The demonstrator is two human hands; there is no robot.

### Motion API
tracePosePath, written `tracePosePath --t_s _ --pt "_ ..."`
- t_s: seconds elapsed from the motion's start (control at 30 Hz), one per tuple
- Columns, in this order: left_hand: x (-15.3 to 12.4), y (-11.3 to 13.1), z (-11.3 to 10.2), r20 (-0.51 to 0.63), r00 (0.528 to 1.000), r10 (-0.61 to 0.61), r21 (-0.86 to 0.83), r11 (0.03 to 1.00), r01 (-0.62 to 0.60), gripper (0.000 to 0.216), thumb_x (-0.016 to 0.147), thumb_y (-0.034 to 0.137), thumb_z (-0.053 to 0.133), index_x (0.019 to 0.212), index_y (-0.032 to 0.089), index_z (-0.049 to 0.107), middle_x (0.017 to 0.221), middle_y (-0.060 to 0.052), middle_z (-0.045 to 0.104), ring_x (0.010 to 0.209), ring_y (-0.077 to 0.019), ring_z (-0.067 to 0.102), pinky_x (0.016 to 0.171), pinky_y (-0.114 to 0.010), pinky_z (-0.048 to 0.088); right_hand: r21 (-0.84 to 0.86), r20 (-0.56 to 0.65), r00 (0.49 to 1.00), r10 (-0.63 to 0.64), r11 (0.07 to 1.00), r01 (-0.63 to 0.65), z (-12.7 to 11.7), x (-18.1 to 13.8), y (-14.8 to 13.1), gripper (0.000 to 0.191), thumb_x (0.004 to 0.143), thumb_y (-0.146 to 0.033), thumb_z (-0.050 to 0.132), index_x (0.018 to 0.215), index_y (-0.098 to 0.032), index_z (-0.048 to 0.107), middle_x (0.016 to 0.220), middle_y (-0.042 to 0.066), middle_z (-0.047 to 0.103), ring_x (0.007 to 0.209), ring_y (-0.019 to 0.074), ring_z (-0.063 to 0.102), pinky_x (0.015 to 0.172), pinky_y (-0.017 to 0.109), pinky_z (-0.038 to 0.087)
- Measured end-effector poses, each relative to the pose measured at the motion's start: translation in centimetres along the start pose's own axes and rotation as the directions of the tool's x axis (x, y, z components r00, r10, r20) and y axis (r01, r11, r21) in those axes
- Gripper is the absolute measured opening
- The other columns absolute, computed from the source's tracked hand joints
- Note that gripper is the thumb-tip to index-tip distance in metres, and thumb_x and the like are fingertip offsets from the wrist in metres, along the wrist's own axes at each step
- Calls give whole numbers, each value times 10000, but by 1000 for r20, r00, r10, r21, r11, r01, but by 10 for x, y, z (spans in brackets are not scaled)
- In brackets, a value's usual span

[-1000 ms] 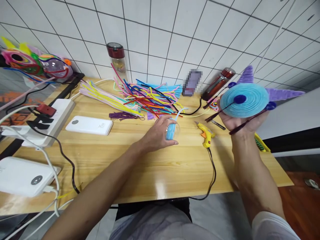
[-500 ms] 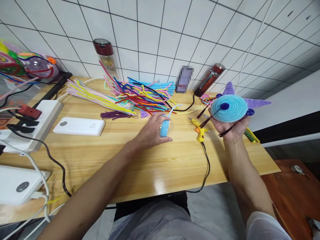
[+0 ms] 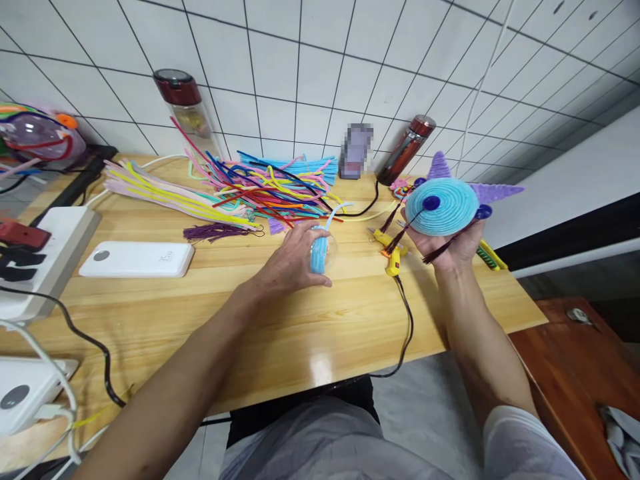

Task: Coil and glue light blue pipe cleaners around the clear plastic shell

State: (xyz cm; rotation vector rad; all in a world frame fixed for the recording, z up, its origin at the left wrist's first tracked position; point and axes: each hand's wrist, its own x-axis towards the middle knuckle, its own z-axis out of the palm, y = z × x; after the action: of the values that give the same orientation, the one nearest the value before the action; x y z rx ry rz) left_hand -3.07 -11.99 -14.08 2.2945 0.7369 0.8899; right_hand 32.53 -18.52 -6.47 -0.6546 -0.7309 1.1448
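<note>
Head cam: left hand (image 3: pixel 295 259) is curled round a clear ball (image 3: pixel 329 252), mid table (image 3: pixel 300 340). Right hand (image 3: pixel 453 255) holds a blue coiled disc (image 3: pixel 457 208) off to the ball's right, long axis sideways. Glue gun (image 3: pixel 393 264) lies between, nearer the right hand.

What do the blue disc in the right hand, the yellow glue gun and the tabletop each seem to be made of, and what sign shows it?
Blue disc: probably fuzzy pipe cleaners, matte; ringed ridges suggest coiled strands.
Yellow glue gun: likely hard plastic, judging by its even, bright colour.
Tabletop: wood or wood-look laminate, glossy; it shows grain lines and a bright reflection.
</note>
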Motion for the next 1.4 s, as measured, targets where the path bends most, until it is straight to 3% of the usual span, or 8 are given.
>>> tracePosePath --t_s 0.2,0.37,0.67,0.87,1.1,1.4 --pt "-2 2 0 -2 1000 -14 41 999 14 1153 541 386 1136 1527 264 550 1641 -200 505 1589 -457 504 1315 -692 474 -30 -23 999 43 999 -43 0 -4 0 737 740 -603 963 1386 -371 696 1431 28 801 1531 377 639 1170 649 634" --pt "-5 6 1 -13 1000 -12 80 997 13 966 712 335 1031 1532 241 530 1636 -185 519 1568 -417 528 1315 -658 486 -6 -68 997 33 999 -33 -1 -5 6 712 794 -588 923 1431 -382 679 1447 35 797 1558 399 615 1173 689 619" --pt "-7 3 2 -51 999 5 89 996 -1 850 778 319 936 1520 243 529 1632 -164 523 1571 -400 540 1277 -610 544 10 -76 995 69 998 -69 -4 -8 14 838 644 -650 995 1383 -371 714 1409 35 824 1572 405 602 1214 736 561" --pt "-6 3 0 -56 998 18 80 997 -14 795 789 347 920 1483 232 551 1590 -177 567 1543 -409 571 1239 -604 580 28 -77 996 39 999 -37 -3 -11 17 808 620 -501 1026 1359 -393 718 1432 10 815 1532 357 648 1248 681 554" --pt "-6 0 1 -51 998 23 105 994 -18 796 788 358 913 1481 233 541 1590 -176 570 1562 -414 556 1275 -630 539 -94 -100 995 -20 996 10 -6 -15 23 680 577 -406 1044 1200 -362 774 1212 7 881 1433 374 718 1302 649 525" --pt "-8 0 1 -35 999 -8 83 996 11 776 810 360 908 1483 244 539 1623 -180 534 1580 -413 536 1274 -616 539 -321 -80 993 -90 945 60 6 -19 20 721 485 -599 1082 1126 -408 814 1192 -20 875 1313 345 773 1195 525 628"
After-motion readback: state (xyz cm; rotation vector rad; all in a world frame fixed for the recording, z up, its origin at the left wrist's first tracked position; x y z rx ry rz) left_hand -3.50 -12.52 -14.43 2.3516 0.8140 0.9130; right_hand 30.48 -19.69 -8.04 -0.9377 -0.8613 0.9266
